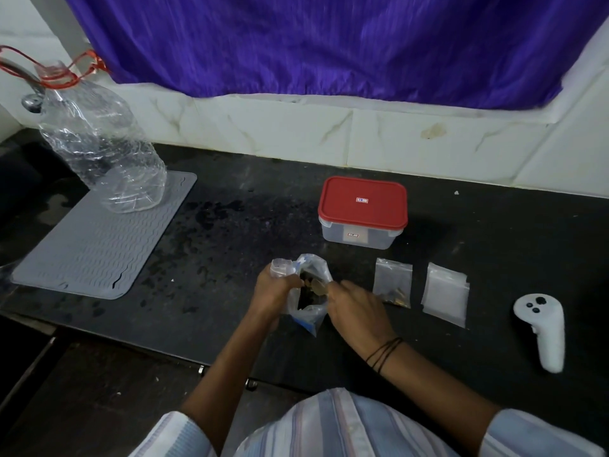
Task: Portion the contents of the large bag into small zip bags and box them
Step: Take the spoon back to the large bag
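1. Large bag (308,293) of clear plastic sits near the front edge of the countertop (250,232), at about 6 o'clock from the lidded box (362,212); dark and brownish contents show through its open mouth.
2. Left hand (275,291) grips the bag's gathered top and holds the mouth open, fingers curled round the plastic.
3. Right hand (357,308) reaches in at the mouth, fingertips pinched on what looks like a few brown pieces; the exact hold is blurred.
4. To do this step well, I judge the left hand should hold the mouth wide and steady while the right lifts out a small, even portion, so nothing spills on the dark top.
5. At 3 o'clock from the large bag lies a small zip bag (393,283) already holding some pieces; just beyond it, a stack of empty zip bags (445,293).
6. The box's red lid is on, so boxing is not yet begun.
7. Farther out: a white controller (540,328) at 3 o'clock, a grey ridged mat (95,239) at 9 o'clock with a crumpled clear bottle (99,140) on its far end, pale tiles and a purple curtain (329,41) at 12 o'clock.
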